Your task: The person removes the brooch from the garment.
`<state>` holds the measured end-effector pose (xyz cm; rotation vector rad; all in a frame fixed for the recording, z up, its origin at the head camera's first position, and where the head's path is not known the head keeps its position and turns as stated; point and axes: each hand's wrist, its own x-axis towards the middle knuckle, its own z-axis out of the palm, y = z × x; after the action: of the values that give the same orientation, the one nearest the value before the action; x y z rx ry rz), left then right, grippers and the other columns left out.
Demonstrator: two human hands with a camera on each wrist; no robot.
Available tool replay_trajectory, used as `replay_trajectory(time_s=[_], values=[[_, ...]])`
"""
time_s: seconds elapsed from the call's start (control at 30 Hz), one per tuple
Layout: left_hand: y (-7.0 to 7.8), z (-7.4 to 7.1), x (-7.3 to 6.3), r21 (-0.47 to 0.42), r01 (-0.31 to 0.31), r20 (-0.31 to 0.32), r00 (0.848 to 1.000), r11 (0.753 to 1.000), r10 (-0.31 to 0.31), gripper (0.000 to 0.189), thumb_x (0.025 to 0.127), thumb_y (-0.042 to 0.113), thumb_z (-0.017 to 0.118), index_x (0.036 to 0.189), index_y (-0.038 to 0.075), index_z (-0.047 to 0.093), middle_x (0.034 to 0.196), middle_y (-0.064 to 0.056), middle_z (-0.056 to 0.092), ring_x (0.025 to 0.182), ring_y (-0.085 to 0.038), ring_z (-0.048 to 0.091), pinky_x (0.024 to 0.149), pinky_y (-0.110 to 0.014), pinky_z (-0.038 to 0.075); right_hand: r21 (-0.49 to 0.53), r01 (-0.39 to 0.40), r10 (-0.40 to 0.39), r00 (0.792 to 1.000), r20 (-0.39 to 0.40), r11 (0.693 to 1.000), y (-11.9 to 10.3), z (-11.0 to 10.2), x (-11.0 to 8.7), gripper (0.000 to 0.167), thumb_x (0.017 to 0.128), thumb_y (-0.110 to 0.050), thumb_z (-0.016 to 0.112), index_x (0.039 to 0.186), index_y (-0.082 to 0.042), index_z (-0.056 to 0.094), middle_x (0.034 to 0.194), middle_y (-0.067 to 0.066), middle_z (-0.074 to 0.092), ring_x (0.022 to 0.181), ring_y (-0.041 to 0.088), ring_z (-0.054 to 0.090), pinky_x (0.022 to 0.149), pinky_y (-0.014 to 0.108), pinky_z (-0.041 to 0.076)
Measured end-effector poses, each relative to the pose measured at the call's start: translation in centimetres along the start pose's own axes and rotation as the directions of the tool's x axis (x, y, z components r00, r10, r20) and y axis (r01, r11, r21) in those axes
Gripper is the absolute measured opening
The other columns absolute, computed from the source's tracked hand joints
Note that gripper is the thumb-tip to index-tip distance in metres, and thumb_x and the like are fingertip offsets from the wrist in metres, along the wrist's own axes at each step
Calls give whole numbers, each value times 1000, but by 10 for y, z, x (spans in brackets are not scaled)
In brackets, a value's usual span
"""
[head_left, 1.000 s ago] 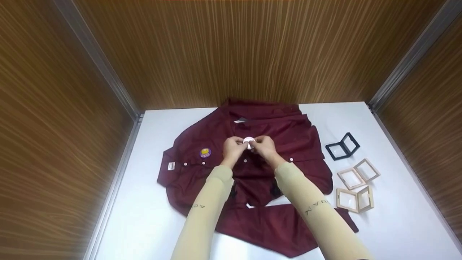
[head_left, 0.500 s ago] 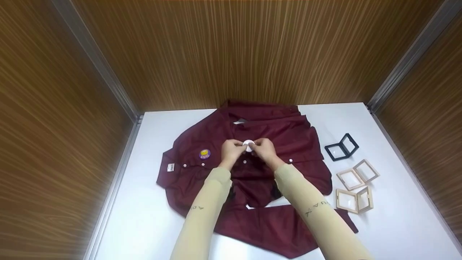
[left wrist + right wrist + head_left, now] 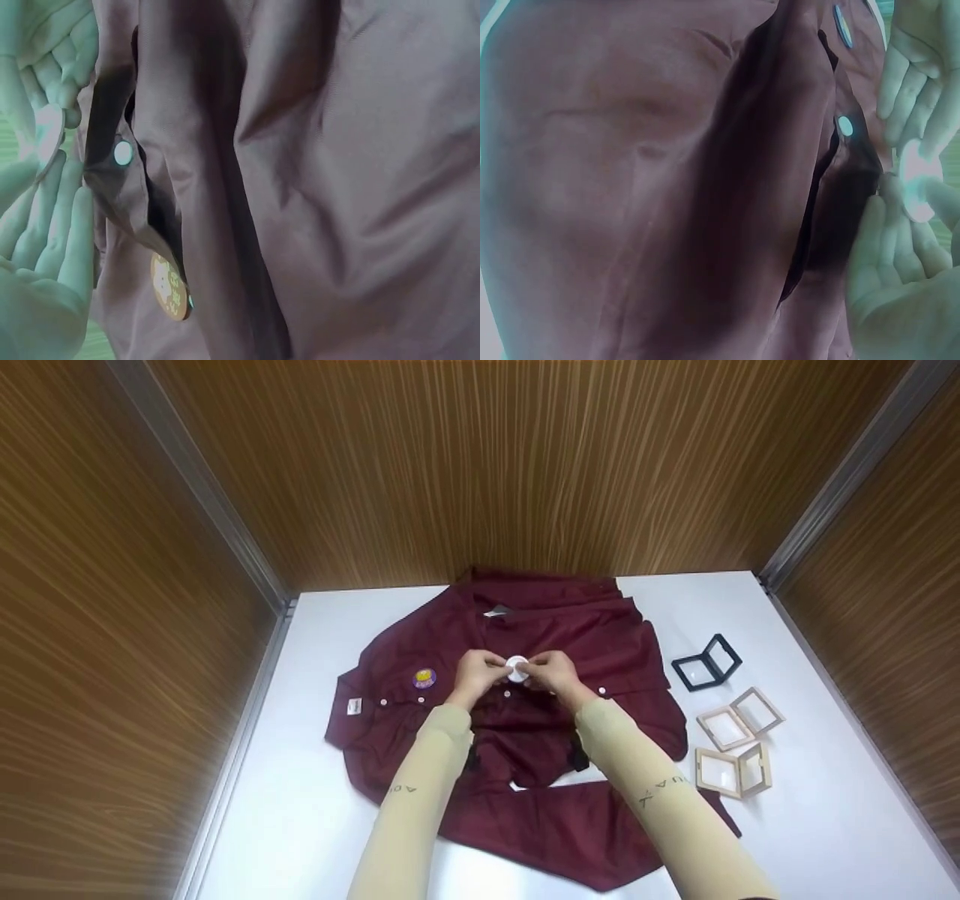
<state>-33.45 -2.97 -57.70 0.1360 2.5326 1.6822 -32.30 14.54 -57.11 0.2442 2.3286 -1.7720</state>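
Between my two hands, just above the maroon shirt [image 3: 585, 637], is a white round badge [image 3: 517, 669]. My left hand [image 3: 478, 675] pinches its left edge between thumb and fingers. From the other side, my right hand [image 3: 556, 673] grips it, the thumb lying across the pale face, as the right wrist view shows of the badge [image 3: 915, 180]. A purple and yellow round badge [image 3: 424, 679] is on the shirt, left of my hands. Below the held badge runs the shirt's button placket with a white button [image 3: 508, 694].
On the right of the white table [image 3: 277, 810] stand a black hinged frame [image 3: 705, 664] and two light wooden hinged frames [image 3: 739, 720], all opened out. Wood-grain panels [image 3: 480, 465] enclose the table at the back and sides. One shirt sleeve [image 3: 555, 829] stretches along the front.
Both hands have come slightly lower in the head view with the white badge. The left thumb has drawn back toward the badge's left edge. Shirt and frames lie as before.
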Motion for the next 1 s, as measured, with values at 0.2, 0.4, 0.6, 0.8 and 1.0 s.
replay_trajectory(time_s=[0.2, 0.4, 0.6, 0.8, 1.0], values=[[-7, 3, 0, 139, -182, -67, 979, 973, 193, 7, 83, 8, 85, 86, 3, 83, 83, -7, 82, 78, -17, 78, 76, -26, 61, -11, -2, 2, 1000, 18, 1000, 0, -2, -2, 23, 96, -15, 76, 99, 7, 74, 66, 0, 70, 58, 7, 65, 55, 19, 55], [1, 7, -7, 211, -152, -99, 979, 965, 176, 10, 86, 7, 86, 92, -1, 83, 91, -13, 83, 90, -29, 79, 84, -36, 62, -2, -39, 39, 999, -5, 999, -3, 1, -5, 23, 99, -12, 73, 106, 10, 71, 64, -4, 66, 58, 4, 62, 56, 17, 54], [2, 5, -8, 242, -198, -108, 967, 950, 229, 8, 87, 10, 86, 92, 3, 85, 94, -10, 84, 95, -27, 80, 90, -40, 61, 171, -40, 43, 999, -17, 985, -4, 1, -3, 23, 100, -9, 64, 108, 12, 69, 66, -1, 69, 59, 6, 66, 62, 20, 60], [0, 6, -9, 221, -208, -114, 965, 953, 237, 12, 87, 4, 85, 97, -1, 84, 98, -13, 83, 98, -29, 80, 92, -41, 62, 261, -34, 46, 998, -40, 965, -6, 2, -6, 26, 104, -11, 59, 106, 13, 69, 65, 0, 70, 57, 7, 68, 61, 22, 61], [-4, 8, -10, 137, -183, -134, 970, 973, 201, 22, 87, -4, 81, 108, -10, 78, 105, -21, 81, 100, -33, 80, 91, -38, 64, 286, -40, 61, 996, -64, 957, -6, 10, -6, 27, 100, 1, 64, 120, 19, 67, 70, -2, 72, 60, 6, 69, 62, 19, 60]])
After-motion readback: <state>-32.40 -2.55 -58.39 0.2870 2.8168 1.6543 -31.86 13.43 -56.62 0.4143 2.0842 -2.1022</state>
